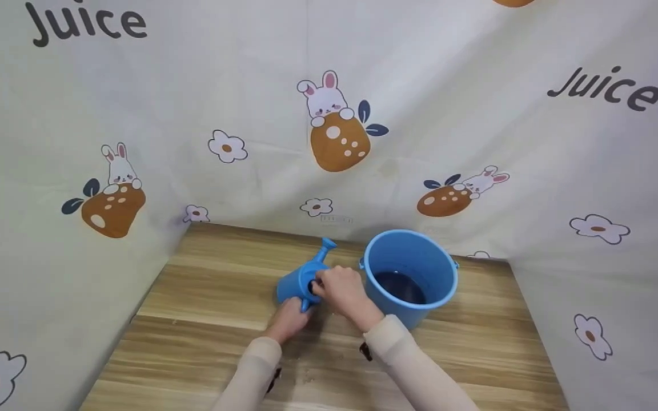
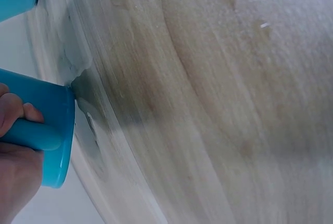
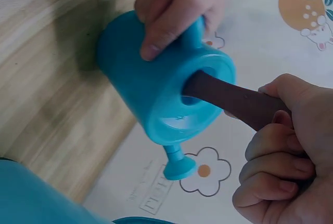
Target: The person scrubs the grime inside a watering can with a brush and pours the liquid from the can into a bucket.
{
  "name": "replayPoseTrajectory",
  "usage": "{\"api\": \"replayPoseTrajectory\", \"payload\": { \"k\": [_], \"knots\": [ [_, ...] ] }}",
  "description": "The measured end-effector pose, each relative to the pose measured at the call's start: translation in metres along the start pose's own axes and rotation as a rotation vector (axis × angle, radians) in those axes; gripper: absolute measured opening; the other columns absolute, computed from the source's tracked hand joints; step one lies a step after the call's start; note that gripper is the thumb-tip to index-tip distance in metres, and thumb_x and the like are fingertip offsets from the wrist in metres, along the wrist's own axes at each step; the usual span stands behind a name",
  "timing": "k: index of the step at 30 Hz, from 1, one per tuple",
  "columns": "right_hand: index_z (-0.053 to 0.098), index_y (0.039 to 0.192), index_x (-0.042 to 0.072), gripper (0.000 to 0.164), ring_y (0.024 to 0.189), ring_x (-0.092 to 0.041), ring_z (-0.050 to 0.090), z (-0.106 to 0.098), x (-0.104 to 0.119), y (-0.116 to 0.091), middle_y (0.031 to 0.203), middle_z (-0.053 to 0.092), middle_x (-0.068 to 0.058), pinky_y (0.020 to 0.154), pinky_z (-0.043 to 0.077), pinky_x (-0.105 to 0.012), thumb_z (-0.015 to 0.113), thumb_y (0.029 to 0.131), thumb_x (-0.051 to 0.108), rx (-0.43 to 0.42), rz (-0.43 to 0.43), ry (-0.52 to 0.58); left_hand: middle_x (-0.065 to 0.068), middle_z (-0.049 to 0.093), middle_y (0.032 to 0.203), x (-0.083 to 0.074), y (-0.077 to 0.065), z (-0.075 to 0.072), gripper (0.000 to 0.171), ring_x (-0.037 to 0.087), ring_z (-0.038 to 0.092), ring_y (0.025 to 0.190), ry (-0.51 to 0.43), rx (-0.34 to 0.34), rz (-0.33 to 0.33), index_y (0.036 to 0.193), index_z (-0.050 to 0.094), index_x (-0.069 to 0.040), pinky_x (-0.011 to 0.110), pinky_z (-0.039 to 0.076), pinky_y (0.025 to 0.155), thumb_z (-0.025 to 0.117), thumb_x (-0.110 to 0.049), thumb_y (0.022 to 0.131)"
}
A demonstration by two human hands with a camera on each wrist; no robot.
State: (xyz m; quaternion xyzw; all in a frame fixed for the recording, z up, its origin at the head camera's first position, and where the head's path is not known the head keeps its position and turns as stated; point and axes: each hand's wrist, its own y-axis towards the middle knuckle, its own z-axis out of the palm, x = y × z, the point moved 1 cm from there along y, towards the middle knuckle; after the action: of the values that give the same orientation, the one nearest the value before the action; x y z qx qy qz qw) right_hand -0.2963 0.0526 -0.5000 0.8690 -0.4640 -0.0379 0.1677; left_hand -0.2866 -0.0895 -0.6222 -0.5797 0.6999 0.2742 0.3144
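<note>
A blue watering can (image 1: pixel 292 285) is tilted low over the wooden table, its spout pointing toward the back wall. My left hand (image 1: pixel 288 319) grips the can's handle (image 2: pixel 34 134), with the thumb along the can's side in the right wrist view. From the right, my right hand (image 1: pixel 341 290) holds a dark brown, flat-sided handle (image 3: pixel 237 102) with curled fingers. Its far end passes through the opening in the can's top and is hidden inside, so I cannot tell what tool it is.
Close on the right stands a blue bucket (image 1: pixel 400 257) with dark contents at its bottom. A wet patch (image 2: pixel 86 112) lies on the table (image 1: pixel 192 342) by the can's base. Printed cloth walls (image 1: pixel 260 188) enclose the table at the back and sides.
</note>
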Motion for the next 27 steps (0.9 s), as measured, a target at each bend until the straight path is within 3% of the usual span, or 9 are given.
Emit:
{"api": "replayPoseTrajectory", "payload": {
  "k": [7, 14, 27],
  "knots": [
    [0.046, 0.062, 0.015, 0.037, 0.049, -0.010, 0.033, -0.003, -0.006, 0.005, 0.055, 0.032, 0.006, 0.045, 0.028, -0.023, 0.064, 0.093, 0.026, 0.088, 0.045, 0.110, -0.009, 0.029, 0.057, 0.000, -0.001, 0.000, 0.040, 0.009, 0.032, 0.051, -0.025, 0.037, -0.047, 0.063, 0.033, -0.020, 0.024, 0.028, 0.049, 0.054, -0.017, 0.096],
    [0.044, 0.062, 0.016, 0.036, 0.049, -0.009, 0.035, 0.008, -0.014, 0.009, 0.057, 0.034, 0.006, 0.046, 0.027, -0.022, 0.062, 0.092, 0.024, 0.123, 0.104, 0.196, -0.009, 0.030, 0.058, 0.000, -0.001, 0.000, 0.039, 0.009, 0.034, 0.052, -0.027, 0.024, -0.039, 0.064, 0.033, -0.020, 0.025, 0.029, 0.050, 0.054, -0.017, 0.097],
    [0.043, 0.062, 0.017, 0.038, 0.049, -0.011, 0.035, 0.030, -0.010, 0.007, 0.055, 0.033, 0.006, 0.048, 0.029, -0.026, 0.064, 0.093, 0.025, 0.124, 0.135, 0.195, -0.008, 0.029, 0.059, 0.001, -0.002, 0.000, 0.038, 0.009, 0.032, 0.053, -0.037, 0.007, -0.029, 0.065, 0.032, -0.019, 0.025, 0.028, 0.050, 0.053, -0.017, 0.096]
  ]
}}
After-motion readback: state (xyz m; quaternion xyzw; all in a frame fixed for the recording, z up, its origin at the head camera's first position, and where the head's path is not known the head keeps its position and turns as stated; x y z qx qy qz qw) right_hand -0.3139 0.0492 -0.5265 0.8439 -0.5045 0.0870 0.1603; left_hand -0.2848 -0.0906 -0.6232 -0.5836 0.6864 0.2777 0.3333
